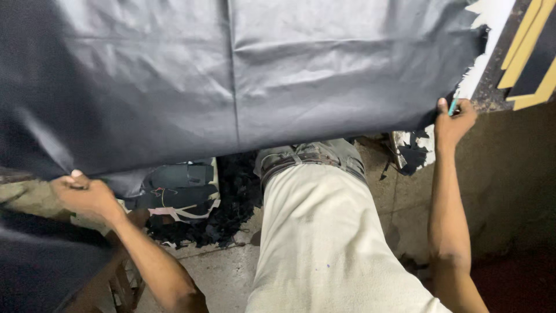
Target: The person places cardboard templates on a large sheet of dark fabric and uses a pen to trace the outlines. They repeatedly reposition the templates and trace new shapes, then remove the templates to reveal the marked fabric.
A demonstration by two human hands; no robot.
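A large dark grey sheet of leather-like material (pixel 231 75) lies spread across the work surface and fills the upper view, with fold creases crossing it. My left hand (pixel 84 194) pinches the sheet's near left edge between thumb and fingers. My right hand (pixel 454 122) grips the sheet's near right edge at the table's corner, with a small teal object (pixel 453 106) sticking up between its fingers. Both arms are stretched wide apart and the sheet's near edge runs between them.
My light shirt and belted waist (pixel 313 156) press against the table edge. Below lies a pile of black scraps (pixel 226 208) on the concrete floor (pixel 220 272). A white torn board (pixel 486 46) and yellowish strips (pixel 530 52) sit at the top right.
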